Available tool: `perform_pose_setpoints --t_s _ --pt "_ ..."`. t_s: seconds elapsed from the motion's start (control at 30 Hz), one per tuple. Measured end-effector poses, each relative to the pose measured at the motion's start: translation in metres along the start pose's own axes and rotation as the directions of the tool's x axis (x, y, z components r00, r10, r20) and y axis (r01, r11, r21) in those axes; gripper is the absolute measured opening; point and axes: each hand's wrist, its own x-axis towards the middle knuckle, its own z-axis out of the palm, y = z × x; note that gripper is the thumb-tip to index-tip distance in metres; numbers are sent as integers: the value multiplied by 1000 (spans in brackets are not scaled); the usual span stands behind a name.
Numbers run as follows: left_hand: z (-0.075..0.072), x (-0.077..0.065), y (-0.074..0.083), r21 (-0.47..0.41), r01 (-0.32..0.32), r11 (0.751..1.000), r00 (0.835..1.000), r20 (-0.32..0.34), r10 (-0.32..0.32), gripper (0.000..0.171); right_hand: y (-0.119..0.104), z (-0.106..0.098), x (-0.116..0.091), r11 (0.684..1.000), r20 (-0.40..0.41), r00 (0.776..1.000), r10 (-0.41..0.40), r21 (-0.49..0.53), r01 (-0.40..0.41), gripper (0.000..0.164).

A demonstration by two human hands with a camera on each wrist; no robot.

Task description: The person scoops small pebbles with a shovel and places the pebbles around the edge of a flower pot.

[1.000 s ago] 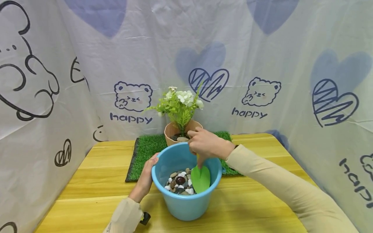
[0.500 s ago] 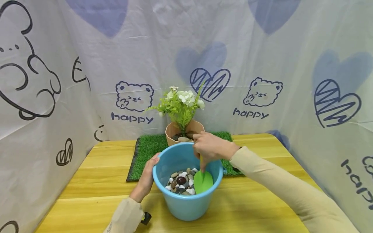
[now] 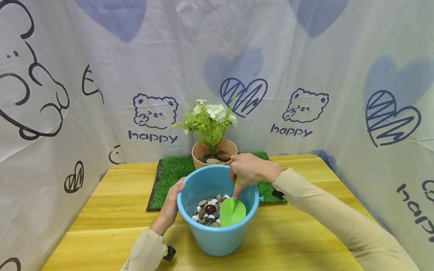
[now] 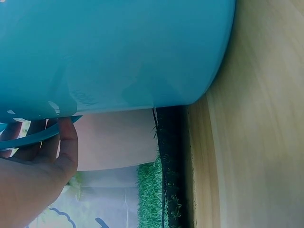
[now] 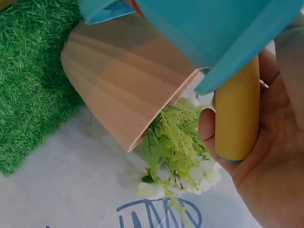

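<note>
Holding the green trowel point(image 3: 233, 213) by its yellow handle point(image 5: 237, 109) in the right grip point(image 3: 253, 169), now turned more face-on beside the stones point(image 3: 207, 210) in the blue bucket point(image 3: 218, 241), probably for scooping. Holding the bucket's left side in the left grip point(image 3: 170, 205).

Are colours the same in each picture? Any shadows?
No: the head view shows a bright yellow table; the left wrist view makes it paler and the bucket deeper blue; the right wrist view shows the grass mat shadowed beside the flowerpot.
</note>
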Motion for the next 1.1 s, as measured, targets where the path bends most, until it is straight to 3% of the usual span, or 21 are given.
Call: perform_pose_setpoints --t_s 0.2,0.43,0.73,1.1 --pt "-1 0 -2 -8 -4 1000 1000 0 4 52 -2 1 3 1000 23 999 23 7 -23 36" --pt "-1 0 -2 -7 -2 1000 1000 -6 2 52 -11 6 7 999 -24 1000 -4 54 5 37" --pt "0 0 -1 9 -7 1000 1000 -4 7 52 -6 3 10 987 3 998 69 146 -69 35" --pt "0 0 -1 5 0 1000 1000 -6 0 52 -8 3 15 979 14 996 87 185 -88 43"
